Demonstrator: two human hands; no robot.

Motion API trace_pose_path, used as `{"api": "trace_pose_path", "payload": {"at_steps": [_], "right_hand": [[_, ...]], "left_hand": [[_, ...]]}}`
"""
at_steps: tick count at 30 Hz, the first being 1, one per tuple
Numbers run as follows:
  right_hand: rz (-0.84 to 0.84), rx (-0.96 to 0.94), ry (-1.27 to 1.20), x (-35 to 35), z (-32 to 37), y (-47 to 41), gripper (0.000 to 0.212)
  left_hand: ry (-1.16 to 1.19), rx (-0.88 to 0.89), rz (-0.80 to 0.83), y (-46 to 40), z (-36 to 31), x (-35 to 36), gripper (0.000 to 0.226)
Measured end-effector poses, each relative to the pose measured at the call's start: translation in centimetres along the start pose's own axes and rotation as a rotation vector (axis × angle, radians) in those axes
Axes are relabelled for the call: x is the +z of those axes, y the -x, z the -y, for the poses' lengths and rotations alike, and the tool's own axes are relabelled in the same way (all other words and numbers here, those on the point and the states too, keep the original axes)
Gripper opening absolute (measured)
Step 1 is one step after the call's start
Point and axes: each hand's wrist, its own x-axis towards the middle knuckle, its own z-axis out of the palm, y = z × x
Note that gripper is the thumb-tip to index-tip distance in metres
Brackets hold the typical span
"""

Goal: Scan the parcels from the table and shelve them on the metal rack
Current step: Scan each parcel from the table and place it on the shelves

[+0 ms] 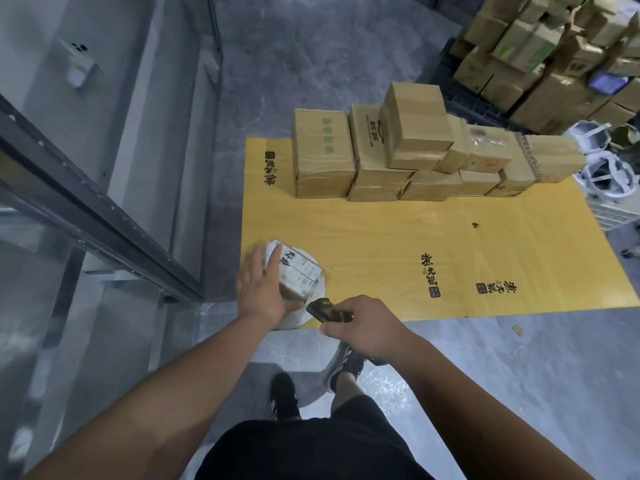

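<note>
the small parcel sits at the near left corner of the yellow surface, partly over a pale round patch there, its white label facing up. the main risk, as i judge it, is a failed read: the left hand lies over the parcel's left side, one finger stretched across the label, and that finger could mask the barcode. the parcel is also close to the surface's edge, so a nudge toward the body might tip it off onto the floor.

the left hand's fingers are spread and mostly straight, resting on the parcel rather than wrapped round it, so the hold looks loose for a lift. the right hand has its fingers curled tight round a dark handheld scanner, whose head points at the parcel's near end from just beside it. both forearms reach forward and down.

a stack of cardboard boxes waits at the far side of the surface, and the metal rack stands to the left.
</note>
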Motion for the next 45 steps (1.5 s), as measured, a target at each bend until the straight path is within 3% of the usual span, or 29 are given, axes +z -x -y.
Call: {"api": "trace_pose_path", "payload": {"at_steps": [6, 11, 15, 17, 21, 25, 29, 32, 45], "right_hand": [[-0.021, 0.021, -0.032, -1.0, -0.9, 0.7, 0.036], [-0.051, 0.017, -0.035, -1.8, -0.8, 0.2, 0.041], [-0.068, 0.031, -0.04, -1.9, -0.5, -0.5, 0.041], [-0.065, 0.044, -0.036, -2.0, -0.2, -0.8, 0.041], [-0.075, 0.092, -0.039, -2.2, 0.4, -1.2, 0.044], [-0.064, 0.126, 0.005, -2.4, 1.0, -1.3, 0.044], [-0.042, 0.139, 0.03, -2.3, 1.3, -1.1, 0.035], [-0.026, 0.161, 0.027, -2.2, 1.5, -0.6, 0.036], [0.054, 0.088, 0.067, -1.0, 0.6, 1.7, 0.043]], "left_hand": [[-0.137, 0.043, 0.142, -5.0, -4.1, -1.5, 0.113], [-0.232, -0.025, 0.11, -4.5, -4.2, -1.4, 0.102], [-0.101, -0.104, 0.129, -2.4, -2.9, -0.5, 0.082], [0.075, -0.155, 0.15, -1.8, -2.3, 0.3, 0.078], [0.385, -0.245, 0.131, -1.6, -2.7, 1.5, 0.089], [0.452, -0.354, 0.14, -1.5, -3.8, 2.3, 0.088], [0.584, -0.381, 0.033, -1.0, -4.2, 3.1, 0.053], [0.67, -0.344, -0.021, -0.4, -3.8, 3.5, 0.041], [0.71, -0.379, -0.086, 2.1, -4.8, 2.4, 0.053]]}}
